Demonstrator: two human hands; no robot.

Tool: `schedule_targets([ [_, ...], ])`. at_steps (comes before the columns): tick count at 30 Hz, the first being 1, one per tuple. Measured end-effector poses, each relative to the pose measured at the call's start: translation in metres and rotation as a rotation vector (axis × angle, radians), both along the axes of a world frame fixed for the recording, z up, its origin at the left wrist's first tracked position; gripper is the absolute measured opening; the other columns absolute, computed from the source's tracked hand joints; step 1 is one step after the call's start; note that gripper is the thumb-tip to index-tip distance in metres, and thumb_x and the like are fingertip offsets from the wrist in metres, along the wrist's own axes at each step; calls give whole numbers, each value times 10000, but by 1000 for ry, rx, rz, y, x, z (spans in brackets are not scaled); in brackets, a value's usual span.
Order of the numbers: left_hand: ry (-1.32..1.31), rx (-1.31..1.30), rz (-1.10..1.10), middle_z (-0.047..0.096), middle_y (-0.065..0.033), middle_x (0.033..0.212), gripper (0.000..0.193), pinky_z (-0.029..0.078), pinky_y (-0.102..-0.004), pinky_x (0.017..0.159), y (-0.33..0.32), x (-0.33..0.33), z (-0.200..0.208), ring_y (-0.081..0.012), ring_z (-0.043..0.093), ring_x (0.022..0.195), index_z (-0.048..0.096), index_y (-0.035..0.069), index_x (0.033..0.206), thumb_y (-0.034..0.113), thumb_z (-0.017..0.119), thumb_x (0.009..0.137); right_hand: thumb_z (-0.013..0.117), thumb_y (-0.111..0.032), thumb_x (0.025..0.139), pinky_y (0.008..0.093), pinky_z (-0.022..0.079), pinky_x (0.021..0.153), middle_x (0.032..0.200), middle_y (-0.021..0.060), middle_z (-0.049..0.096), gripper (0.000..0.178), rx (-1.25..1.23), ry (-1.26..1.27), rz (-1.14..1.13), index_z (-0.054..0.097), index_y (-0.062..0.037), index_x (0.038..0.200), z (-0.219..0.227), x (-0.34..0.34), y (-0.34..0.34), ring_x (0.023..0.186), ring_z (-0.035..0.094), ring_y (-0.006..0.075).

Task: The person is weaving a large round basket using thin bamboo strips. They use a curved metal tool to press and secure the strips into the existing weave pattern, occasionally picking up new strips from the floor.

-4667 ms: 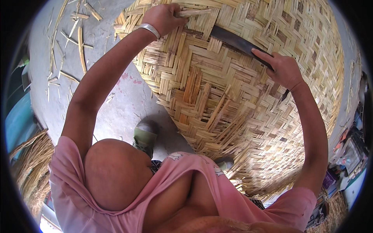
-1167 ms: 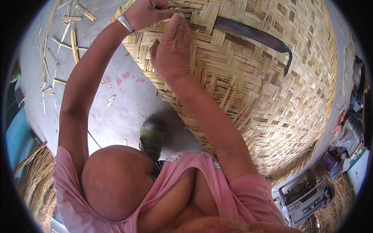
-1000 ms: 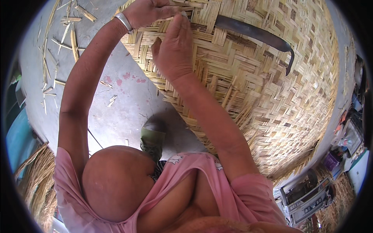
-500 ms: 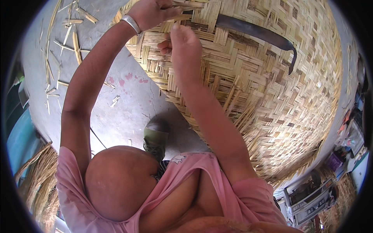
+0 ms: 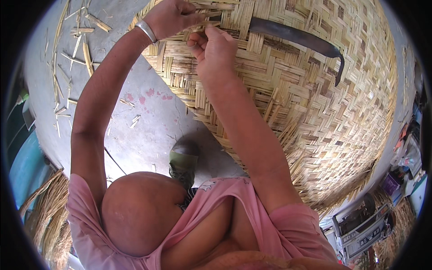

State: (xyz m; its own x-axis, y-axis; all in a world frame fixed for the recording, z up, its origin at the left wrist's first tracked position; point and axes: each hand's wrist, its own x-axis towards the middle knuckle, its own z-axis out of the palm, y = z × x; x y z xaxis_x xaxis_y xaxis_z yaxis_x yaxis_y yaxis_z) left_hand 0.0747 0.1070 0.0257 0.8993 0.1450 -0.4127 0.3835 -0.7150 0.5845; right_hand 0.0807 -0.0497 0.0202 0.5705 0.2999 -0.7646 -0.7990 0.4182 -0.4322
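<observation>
A large woven mat (image 5: 315,112) of pale, flat, bamboo-like strips fills the upper right. Near its upper left edge my left hand (image 5: 168,19), with a silver bangle at the wrist, pinches a strip (image 5: 206,23). Just below and to the right, my right hand (image 5: 217,50) has thumb and forefinger closed at that strip, its other fingers curled. A dark, long blade (image 5: 294,36) with a hooked end lies on the mat, right of my hands. Part of it passes beneath the weave, and a dark bit shows again beside my fingertips.
Loose strip offcuts (image 5: 87,56) are scattered on the grey concrete floor (image 5: 135,78) at the left. My knee (image 5: 144,211) is bent close below, and a shoe (image 5: 183,157) stands by the mat's edge. Straw bundles (image 5: 49,211) lie lower left; assorted household things (image 5: 396,180) line the right.
My right hand has shifted slightly up and right, its fingertips coming to the strip beside my left hand. My left hand has moved little; the blade lies as before.
</observation>
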Motion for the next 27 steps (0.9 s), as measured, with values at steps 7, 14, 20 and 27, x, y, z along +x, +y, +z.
schedule_targets([
  [7, 41, 171, 74, 680, -106, 852, 299, 485, -357, 710, -18, -4, 2, -247, 628, 748, 688, 69, 1007, 351, 640, 921, 477, -132, 980, 322, 558, 560, 771, 99, 586, 167, 79, 38, -5, 520, 29, 979, -5, 9, 2, 627, 614, 186],
  [14, 35, 51, -56, 647, -133, 648, 310, 481, -352, 570, -4, 11, 12, -187, 574, 558, 704, 31, 796, 321, 662, 898, 477, -98, 991, 357, 603, 698, 891, 135, 618, 160, 34, 23, -19, 509, 39, 1066, -2, 6, 5, 764, 655, 214],
  [20, 97, 5, -64, 653, -135, 657, 318, 483, -358, 580, -4, 15, 12, -192, 577, 571, 706, 22, 813, 327, 664, 893, 472, -153, 1011, 337, 601, 686, 913, 114, 586, 206, 58, 21, -20, 498, 46, 1060, -6, 5, 3, 730, 638, 189],
  [27, 147, 4, -100, 652, -119, 652, 319, 477, -347, 580, 1, 17, 8, -168, 572, 575, 711, 23, 824, 334, 673, 888, 484, -116, 1001, 377, 619, 720, 929, 149, 616, 139, 75, 36, -47, 488, 11, 1057, -8, -1, 2, 794, 669, 228],
])
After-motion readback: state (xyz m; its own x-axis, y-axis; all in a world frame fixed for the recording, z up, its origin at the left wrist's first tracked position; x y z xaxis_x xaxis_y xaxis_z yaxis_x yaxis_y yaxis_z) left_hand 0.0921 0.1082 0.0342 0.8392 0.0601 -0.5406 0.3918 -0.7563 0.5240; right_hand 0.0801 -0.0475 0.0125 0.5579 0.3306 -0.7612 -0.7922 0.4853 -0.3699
